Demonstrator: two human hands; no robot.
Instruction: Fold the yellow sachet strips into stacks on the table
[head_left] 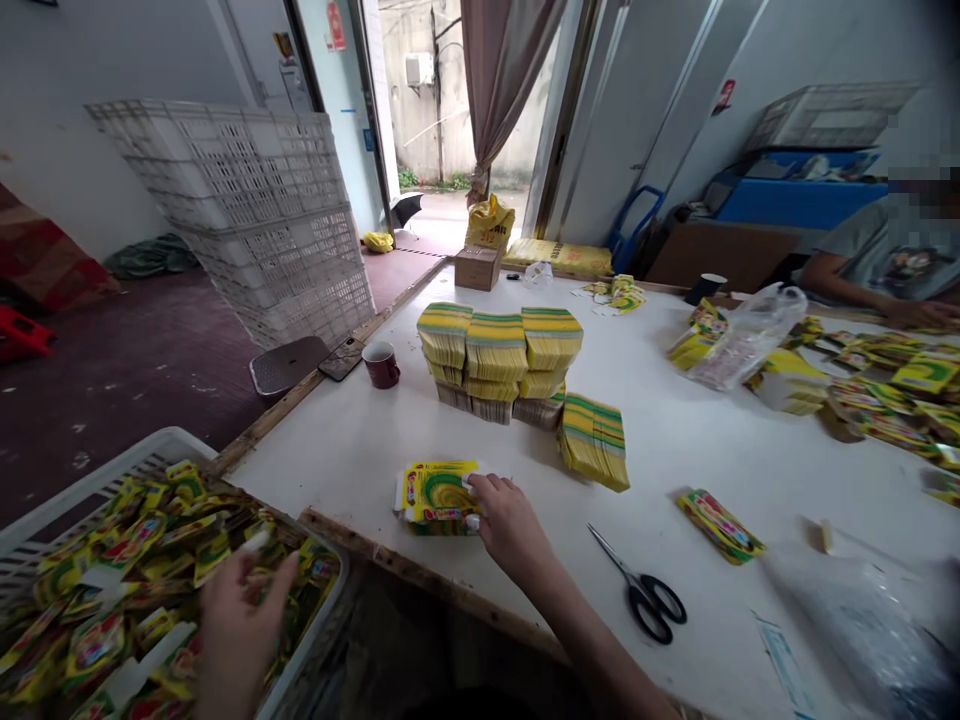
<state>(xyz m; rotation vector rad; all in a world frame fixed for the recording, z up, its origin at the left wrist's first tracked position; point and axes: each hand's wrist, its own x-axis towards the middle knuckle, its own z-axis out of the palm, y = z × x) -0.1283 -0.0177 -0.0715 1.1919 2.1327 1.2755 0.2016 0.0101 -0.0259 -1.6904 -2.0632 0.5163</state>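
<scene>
My right hand (508, 520) rests on the white table (690, 440), its fingertips pressed against the right edge of a small stack of yellow-green packets (436, 495). My left hand (241, 625) hovers low over a white crate (90, 480) full of loose yellow-green packets, fingers spread a little and blurred; I cannot make out whether it holds one. A big block of stacked flat packets (499, 355) stands behind the small stack, with a leaning pile (594, 440) beside it.
Black scissors (641, 590) and one loose packet (720, 525) lie right of my right hand. A dark red mug (381, 364), a phone (342, 357) and a cardboard box (478, 267) sit farther back. Another person's arm (862, 290) works among packets at far right. White crates (255, 220) lean at left.
</scene>
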